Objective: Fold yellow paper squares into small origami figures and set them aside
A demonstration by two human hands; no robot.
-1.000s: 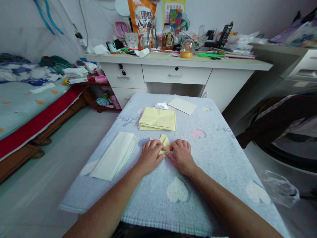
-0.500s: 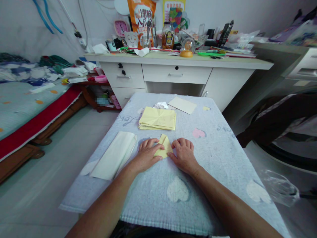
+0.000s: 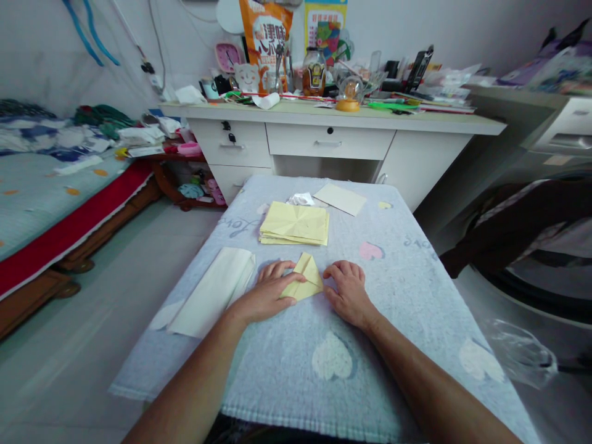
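Note:
A small sheet of yellow paper (image 3: pixel 309 284), folded to a peak at its far end, lies on the cloth-covered table. My left hand (image 3: pixel 271 292) holds it down from the left, the thumb resting across its top and the fingers partly around its left edge. At the paper's right corner is my right hand (image 3: pixel 349 291), palm down, fingers bent and thumb apart from them. Whether its thumb touches the corner I cannot tell. Just beyond both hands sits a stack of creased yellow paper sheets (image 3: pixel 296 223).
Left of my left hand lies a folded white sheet (image 3: pixel 215 291). Farther back are a crumpled white tissue (image 3: pixel 300 198) and a pale card (image 3: pixel 341 198). A cluttered white desk (image 3: pixel 330 142) stands behind the table (image 3: pixel 287 376), with a bed (image 3: pixel 55 197) to the left.
My right hand has drawn slightly right, away from the paper. My left hand has shifted a little left and nearer, and more of the paper's lower part shows.

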